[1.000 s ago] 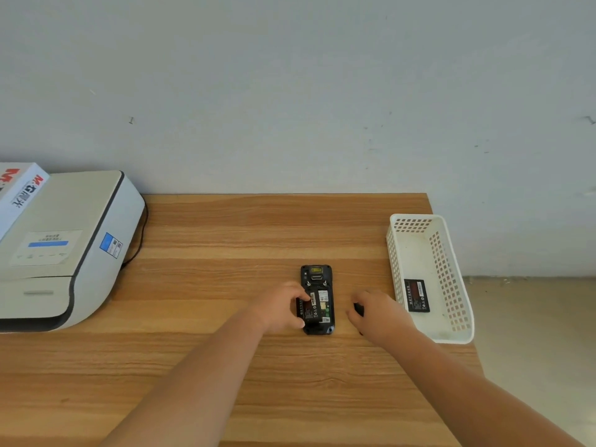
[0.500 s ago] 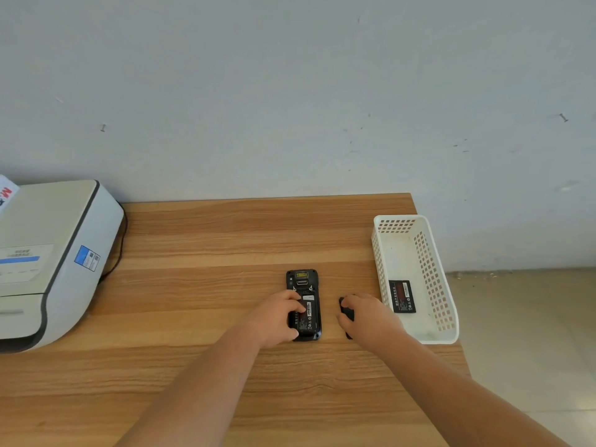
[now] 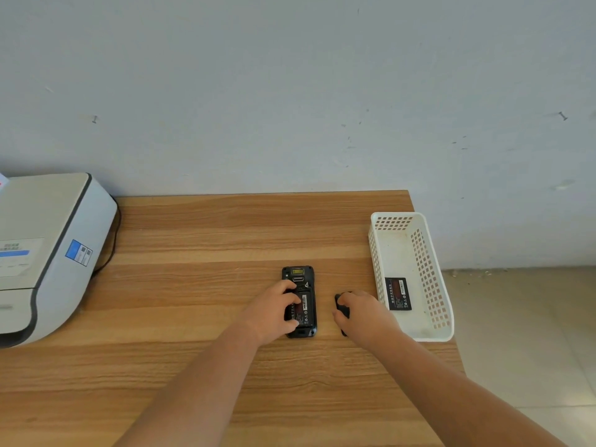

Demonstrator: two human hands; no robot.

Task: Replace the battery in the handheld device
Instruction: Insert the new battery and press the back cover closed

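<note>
On the wooden table [image 3: 193, 285], at the scene's centre, the handheld device [image 3: 300, 301] lies face down with its back open, a battery [image 3: 303, 309] seated in the bay. My left hand [image 3: 274, 312] rests on the device's 9 o'clock edge, thumb and fingers curled against its side and partly over the battery; I cannot tell whether they press or merely touch. My right hand [image 3: 362, 312], at 3 o'clock of the device and apart from it, is cupped over a small black part [image 3: 342, 309], fingers closed loosely around it; whether it is lifted or flat on the table is not visible.

Compared with half a second ago, both hands keep the same placement on device and black part. The view has shifted only slightly, so table and objects sit in nearly the same positions, and the device has not moved relative to the basket.

At 3 o'clock of the right hand stands a white perforated basket [image 3: 432, 275], overhanging the table's right edge, with a second battery [image 3: 398, 293] lying flat inside, label up. At 9 o'clock, a white printer [image 3: 48, 253] is cut off by the left border; a dark cable [image 3: 109, 253] runs behind it.

Hidden or unclear: the black part's shape beneath the palm, the print on both battery labels, and the left fingertips' exact contact.
</note>
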